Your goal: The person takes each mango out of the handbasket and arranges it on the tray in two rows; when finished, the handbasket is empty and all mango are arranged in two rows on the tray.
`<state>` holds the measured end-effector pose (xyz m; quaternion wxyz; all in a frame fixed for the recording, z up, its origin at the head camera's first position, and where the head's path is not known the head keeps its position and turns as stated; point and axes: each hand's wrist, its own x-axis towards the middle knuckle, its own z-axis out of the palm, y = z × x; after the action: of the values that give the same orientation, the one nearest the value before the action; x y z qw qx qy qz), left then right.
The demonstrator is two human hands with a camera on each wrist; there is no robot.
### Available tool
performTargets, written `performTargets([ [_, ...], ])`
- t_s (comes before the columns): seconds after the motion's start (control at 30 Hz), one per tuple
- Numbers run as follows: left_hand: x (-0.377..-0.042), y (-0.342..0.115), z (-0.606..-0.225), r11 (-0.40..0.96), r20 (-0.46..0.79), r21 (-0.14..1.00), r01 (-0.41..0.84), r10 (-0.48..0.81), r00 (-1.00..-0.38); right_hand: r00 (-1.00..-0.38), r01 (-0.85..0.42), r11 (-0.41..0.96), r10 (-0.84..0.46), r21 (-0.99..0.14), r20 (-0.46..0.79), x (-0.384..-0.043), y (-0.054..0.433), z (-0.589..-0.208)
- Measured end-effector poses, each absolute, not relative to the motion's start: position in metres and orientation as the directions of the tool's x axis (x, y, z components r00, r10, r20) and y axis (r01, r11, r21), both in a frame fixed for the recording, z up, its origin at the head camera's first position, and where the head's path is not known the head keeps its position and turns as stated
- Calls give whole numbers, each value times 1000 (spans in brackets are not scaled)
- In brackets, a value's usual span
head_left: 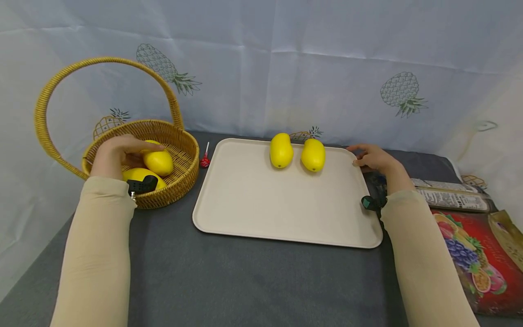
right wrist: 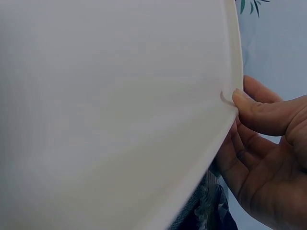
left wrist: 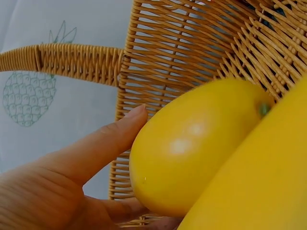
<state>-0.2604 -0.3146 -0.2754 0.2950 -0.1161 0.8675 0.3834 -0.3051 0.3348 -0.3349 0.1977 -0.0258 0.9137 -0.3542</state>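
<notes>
In the head view, my left hand [head_left: 120, 151] reaches into the wicker basket [head_left: 184, 178] and grips a smooth yellow oval fruit [head_left: 159, 162]. The left wrist view has the thumb [left wrist: 115, 132] on one side of this fruit [left wrist: 192, 148] and fingers partly hidden under it. A second yellow fruit [head_left: 140, 175] lies beside it in the basket. At the far right corner of the beige tray [head_left: 282, 204], my right hand [head_left: 373, 159] pinches the rim, thumb [right wrist: 259, 115] on top and fingers underneath. Two more yellow fruits, one left [head_left: 281, 151] and one right [head_left: 313, 155], lie at the tray's back edge.
A tall handle [head_left: 108, 60] arches over the basket. Between basket and tray lies a red lollipop [head_left: 205, 160]. To the right, a red fruit-printed bag [head_left: 482, 259] and a printed package [head_left: 451, 197] lie near my right forearm. A pineapple-patterned curtain [head_left: 261, 81] hangs behind.
</notes>
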Motion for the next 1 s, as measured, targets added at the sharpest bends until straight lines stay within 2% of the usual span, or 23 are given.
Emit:
performTargets([
  [0.33, -265, -318, -282, 662, -639, 603, -445, 67, -766, -921, 95, 752, -182, -652, -344, -305, 336, -335],
  [0.47, -264, -318, -282, 662, -616, 621, -421, 80, -784, -921, 95, 750, -184, -654, -345, -304, 336, -335],
  [0.6, -266, -318, -279, 631, -582, 667, -397, 109, -806, -920, 97, 747, -184, -658, -345, -303, 334, -333],
  [1.0, -271, -298, -253, 401, -433, 863, -307, 276, -858, -917, 92, 746, -195, -659, -348, -302, 333, -331],
])
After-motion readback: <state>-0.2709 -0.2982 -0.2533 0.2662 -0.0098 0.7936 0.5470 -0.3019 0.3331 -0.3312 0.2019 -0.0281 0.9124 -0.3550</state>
